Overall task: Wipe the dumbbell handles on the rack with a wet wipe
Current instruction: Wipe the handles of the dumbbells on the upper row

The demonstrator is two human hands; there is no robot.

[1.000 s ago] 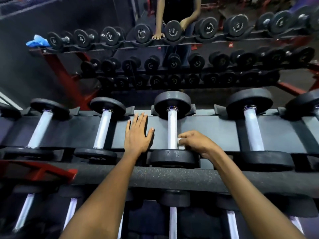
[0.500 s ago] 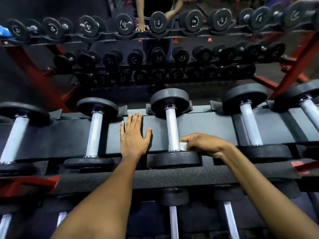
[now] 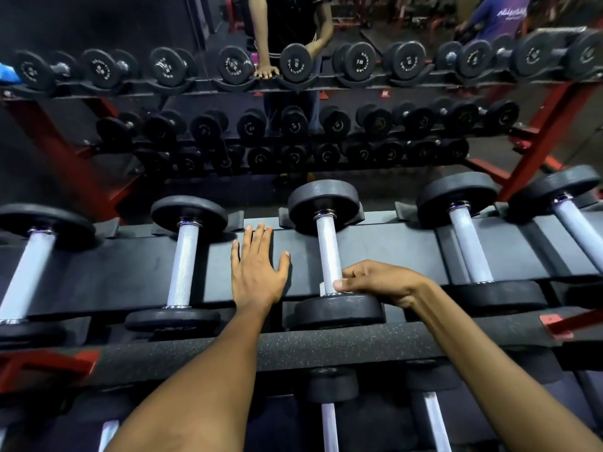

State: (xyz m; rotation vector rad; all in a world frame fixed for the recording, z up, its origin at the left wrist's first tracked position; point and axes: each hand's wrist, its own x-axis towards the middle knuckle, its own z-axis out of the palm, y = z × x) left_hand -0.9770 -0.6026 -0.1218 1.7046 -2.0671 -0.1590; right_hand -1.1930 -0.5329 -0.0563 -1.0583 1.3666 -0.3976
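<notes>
A black dumbbell with a knurled silver handle (image 3: 328, 252) lies in the middle of the top shelf of the dark rack (image 3: 391, 249). My right hand (image 3: 378, 282) grips the near end of that handle, fingers curled round it, with a white wet wipe (image 3: 322, 288) showing just left of the handle under my thumb. My left hand (image 3: 256, 270) rests flat on the shelf surface, fingers straight, between this dumbbell and the one to its left (image 3: 184, 265).
More dumbbells sit on the shelf to the right (image 3: 470, 246) and far left (image 3: 27, 272). A padded bar (image 3: 293, 350) runs along the front, with a lower tier of handles beneath. A mirror behind reflects the rack and a person (image 3: 287, 17).
The view shifted slightly. My right hand has curled further round the near end of the handle, thumb now across it. My left hand stayed flat on the shelf.
</notes>
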